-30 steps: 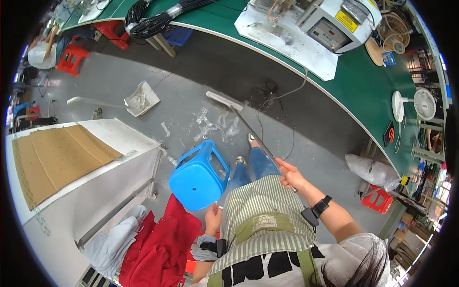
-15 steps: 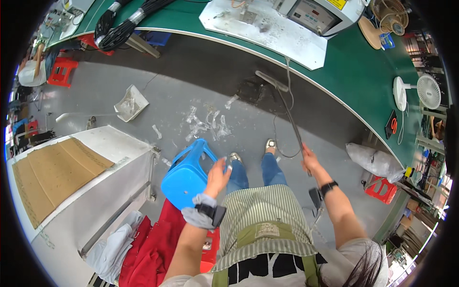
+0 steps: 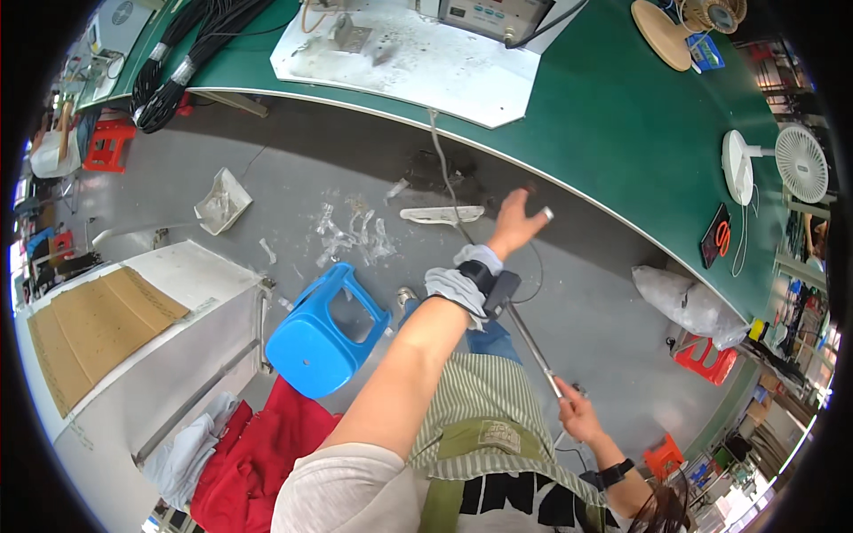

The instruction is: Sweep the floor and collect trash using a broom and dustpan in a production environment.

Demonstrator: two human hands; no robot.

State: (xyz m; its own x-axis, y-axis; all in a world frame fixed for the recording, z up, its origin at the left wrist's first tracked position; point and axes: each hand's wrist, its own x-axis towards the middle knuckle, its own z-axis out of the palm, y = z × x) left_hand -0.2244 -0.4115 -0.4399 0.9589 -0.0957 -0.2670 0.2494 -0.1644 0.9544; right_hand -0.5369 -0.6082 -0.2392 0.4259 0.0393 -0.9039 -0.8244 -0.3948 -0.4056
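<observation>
R hand point(image 3: 579, 416) fist-wraps thin grey metal rod point(image 3: 531, 345) low by hip, L hand point(image 3: 515, 224) spread empty over white power strip point(image 3: 442, 214) on floor; keep rod grip firm, tip low.

A grey plastic bag point(image 3: 689, 302) lies on the floor beside a red stool point(image 3: 706, 355).

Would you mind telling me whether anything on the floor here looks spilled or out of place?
Yes: clear plastic scraps lie scattered on the grey floor beside the blue stool, with a crumpled wrapper nearby.
</observation>
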